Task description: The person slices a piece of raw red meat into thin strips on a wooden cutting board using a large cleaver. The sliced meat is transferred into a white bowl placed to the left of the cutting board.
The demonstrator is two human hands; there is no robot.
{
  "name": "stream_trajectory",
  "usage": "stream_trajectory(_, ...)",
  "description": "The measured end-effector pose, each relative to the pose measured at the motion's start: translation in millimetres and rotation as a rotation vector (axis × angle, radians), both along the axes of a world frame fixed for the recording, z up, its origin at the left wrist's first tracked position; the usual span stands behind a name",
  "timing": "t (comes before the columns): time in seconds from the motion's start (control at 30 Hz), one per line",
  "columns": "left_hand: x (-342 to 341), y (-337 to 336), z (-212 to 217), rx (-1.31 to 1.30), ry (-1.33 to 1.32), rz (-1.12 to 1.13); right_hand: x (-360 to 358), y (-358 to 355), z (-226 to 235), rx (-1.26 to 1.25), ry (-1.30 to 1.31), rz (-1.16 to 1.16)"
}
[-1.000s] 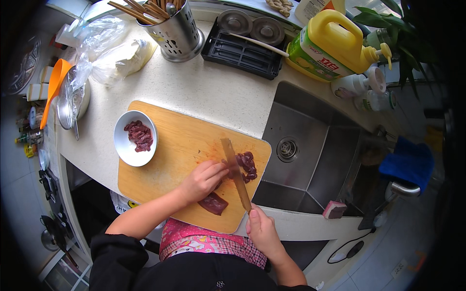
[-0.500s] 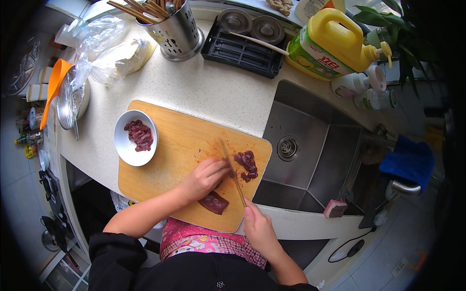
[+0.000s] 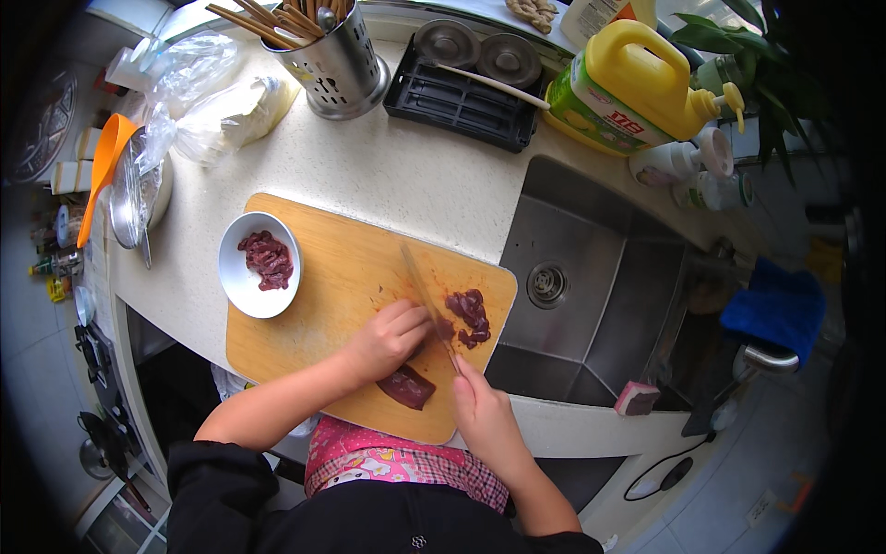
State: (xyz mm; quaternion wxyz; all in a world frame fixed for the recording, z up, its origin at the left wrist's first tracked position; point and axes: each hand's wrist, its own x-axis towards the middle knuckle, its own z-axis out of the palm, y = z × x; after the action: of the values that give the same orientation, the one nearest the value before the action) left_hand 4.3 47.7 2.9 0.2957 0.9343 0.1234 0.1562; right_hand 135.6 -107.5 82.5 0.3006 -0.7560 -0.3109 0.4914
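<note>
On the wooden cutting board (image 3: pixel 343 242), my right hand (image 3: pixel 484 417) grips the handle of a kitchen knife (image 3: pixel 425 290), its blade slanting away to the far left. My left hand (image 3: pixel 395 334), fingers curled, presses down on dark red raw meat, seemingly liver, right beside the blade; most of that piece is hidden under the fingers. A thick chunk of liver (image 3: pixel 407 388) lies just below my left hand. To the right of the knife is a small heap of cut liver slices (image 3: pixel 469 317). More liver pieces (image 3: pixel 268 260) sit in a white bowl (image 3: pixel 238 294) on the board's left end.
A steel sink (image 3: pixel 563 323) adjoins the board's right side, with a pink-and-white sponge (image 3: pixel 637 398) on its near edge. Along the back stand a chopstick holder (image 3: pixel 338 74), a black rack (image 3: pixel 461 106) and a yellow detergent jug (image 3: pixel 623 88). Plastic bags (image 3: pixel 221 115) and a lidded pot (image 3: pixel 138 189) are at left.
The knife and my right hand have shifted away from me and slightly left, the blade tip reaching farther across the board. My left hand has barely moved.
</note>
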Motion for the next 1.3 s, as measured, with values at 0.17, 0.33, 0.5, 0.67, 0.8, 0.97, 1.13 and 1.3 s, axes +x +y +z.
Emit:
stream_trajectory(0.17, 1, -2, -3, -0.006, -0.013, -0.003, 0, -31, 7, -0.018, -0.012, 0.012)
stream_trajectory(0.33, 2, -4, -8, -0.053, -0.057, 0.032, -2, 27, -14, 0.043, -0.053, 0.034)
stream_trajectory(0.5, 3, -2, -2, -0.054, -0.043, 0.024, -3, -3, -17, 0.042, -0.039, -0.038)
stream_trajectory(0.67, 3, -3, -1, -0.107, -0.037, 0.055, 9, -51, -4, -0.116, 0.193, -0.178)
stream_trajectory(0.8, 3, -8, 4, -0.215, -0.067, 0.137, 19, -51, 0, 0.018, 0.340, -0.296)
stream_trajectory(0.97, 13, -29, 28, -0.603, -0.115, 0.524, 34, -70, -19, 0.149, 0.558, -0.502)
stream_trajectory(1.13, 45, -67, 15, -0.698, -0.244, 0.740, 37, -88, -44, 0.103, 0.585, -0.608)
stream_trajectory(1.3, 55, -76, -9, -0.494, -0.309, 0.748, 33, -87, -59, 0.089, 0.694, -0.641)
